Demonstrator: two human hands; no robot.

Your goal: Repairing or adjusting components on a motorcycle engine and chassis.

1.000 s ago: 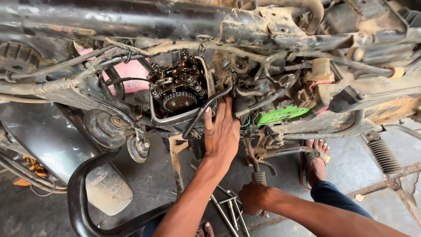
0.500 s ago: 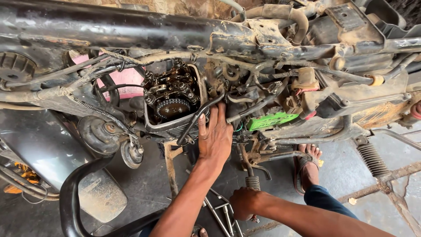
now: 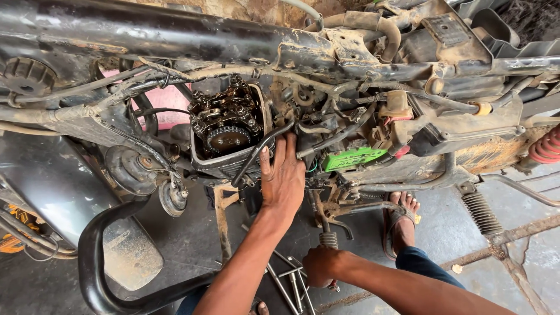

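Presently catalogued, seen from the head camera:

Item 1, left hand [image 3: 284, 178]: laid flat with fingers spread against the dirty engine block of a stripped motorcycle [image 3: 326, 52], just right of the open cylinder head [image 3: 228, 131]. Fingertips touch the casing near a black hose [image 3: 259, 151] that runs diagonally across the head's lower right corner. Grip open; it clasps nothing.

Item 2, right hand [image 3: 319, 265]: lower in the frame, fingers wrapped around the ribbed end of a metal lever [image 3: 326, 230] that rises toward the engine's underside. Grip closed tight on that lever.

Item 3, open cylinder head: cover off, toothed cam sprocket [image 3: 227, 139] and chain exposed, oily rocker parts above it. It sits centre-left, under the main frame tube.

Item 4, green part [image 3: 353, 158]: bright green plastic piece, right of the left hand, tucked among cables and mud-caked brackets.

Item 5, loose tools [image 3: 289, 283]: several slim metal rods or spanners lying on the concrete floor between the two forearms.

Item 6, black crash guard [image 3: 93, 262]: curved tube at lower left, beside a grey body panel [image 3: 41, 192].

Item 7, foot in sandal [image 3: 401, 219]: resting on the floor right of the lever, blue trouser leg below it.

Item 8, coil springs: one grey [image 3: 481, 213], one red [image 3: 547, 146], at right edge.
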